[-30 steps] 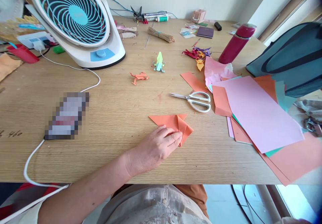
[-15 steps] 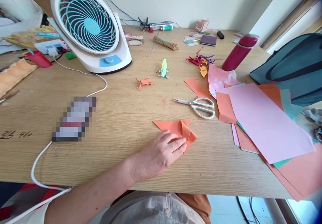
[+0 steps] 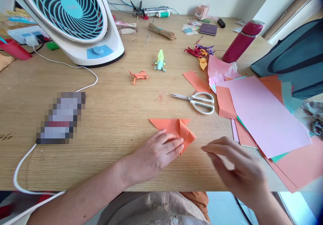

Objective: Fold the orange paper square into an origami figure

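A folded piece of orange paper lies on the wooden table in front of me, with pointed corners and a raised fold on its right part. My left hand rests on its lower edge, fingers stretched out flat and covering part of the folds. To the right of the paper, my right hand hovers with loosely bent fingers, empty and slightly blurred. Beyond the paper lie scissors with white handles, their blades pointing left. Farther back are an orange origami frog and a green-and-blue origami figure.
Colored paper sheets pile up at right, near a red bottle and a grey-blue bag. A white fan stands back left. A phone with a white cable lies at left. Small folded pieces sit behind.
My right hand has come into view from the lower right. The left hand stays on the orange paper. The whole view has shifted slightly.
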A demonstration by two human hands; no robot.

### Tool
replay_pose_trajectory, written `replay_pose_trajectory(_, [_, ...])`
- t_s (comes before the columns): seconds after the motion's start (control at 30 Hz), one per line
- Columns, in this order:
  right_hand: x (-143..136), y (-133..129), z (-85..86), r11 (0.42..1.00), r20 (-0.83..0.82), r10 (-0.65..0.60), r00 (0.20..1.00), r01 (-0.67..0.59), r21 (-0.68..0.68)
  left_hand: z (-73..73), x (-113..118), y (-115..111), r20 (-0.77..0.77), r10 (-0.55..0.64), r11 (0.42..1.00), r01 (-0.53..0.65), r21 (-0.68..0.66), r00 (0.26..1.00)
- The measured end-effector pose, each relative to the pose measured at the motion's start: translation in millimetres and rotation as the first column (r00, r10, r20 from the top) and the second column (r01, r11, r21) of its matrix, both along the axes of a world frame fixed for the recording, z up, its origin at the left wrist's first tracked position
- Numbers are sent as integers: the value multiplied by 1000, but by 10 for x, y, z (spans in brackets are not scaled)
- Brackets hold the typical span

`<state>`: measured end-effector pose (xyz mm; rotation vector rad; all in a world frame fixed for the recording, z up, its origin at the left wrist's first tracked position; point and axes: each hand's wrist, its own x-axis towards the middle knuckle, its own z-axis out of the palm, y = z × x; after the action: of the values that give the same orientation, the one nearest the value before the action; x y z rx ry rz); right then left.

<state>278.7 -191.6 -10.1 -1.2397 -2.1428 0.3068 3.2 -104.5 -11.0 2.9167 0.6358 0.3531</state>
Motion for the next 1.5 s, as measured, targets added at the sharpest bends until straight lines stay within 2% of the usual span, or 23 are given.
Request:
replay_pose_trajectory(0.1, [-404, 330, 41, 994, -45, 27, 999, -31, -104, 2, 10, 9, 21, 7, 1000, -7, 5, 1000])
replay_pose_trajectory(0.2, [-578, 333, -15, 995, -25, 43, 999, -45, -88, -4, 11, 24, 34, 0, 1000, -1, 10, 999])
replay_pose_trajectory(0.33, [-580, 220, -95, 997, 41, 51, 998, -49, -64, -16, 10, 43, 41, -2, 1000, 2, 14, 999])
replay_pose_trajectory(0.53, [-593, 168, -103, 999, 151, 38, 988, -43, 33, -13, 9, 54, 92, -4, 1000, 4, 4, 996])
replay_pose_trajectory(0.7, [-658, 113, -126, 996, 255, -24, 967, 2, 88, 17, -4, 65, 123, 12, 996, -1, -89, 992])
replay_pose_trajectory(0.93, [-713, 122, -147, 984, 263, -58, 963, 11, 176, 40, -17, 107, 145, 41, 985, -15, -171, 989])
replay_pose_trajectory(1.03, [-727, 131, -152, 983, 263, -71, 962, 23, 179, 89, 15, 125, 90, 37, 993, -26, -118, 995])
replay_pose_trajectory(1.17, [-733, 130, -162, 986, 286, -69, 956, 22, 164, 130, 102, 129, -77, 60, 998, -58, 32, 995])
replay_pose_trajectory(1.37, [-717, 126, -207, 987, 253, -47, 966, 7, 159, 8, 183, 129, -149, 99, 976, -68, 205, 984])
replay_pose_trajectory(1.5, [-709, 120, -227, 989, 240, -39, 970, 2, 150, -36, 191, 162, -118, 86, 974, -59, 217, 989])
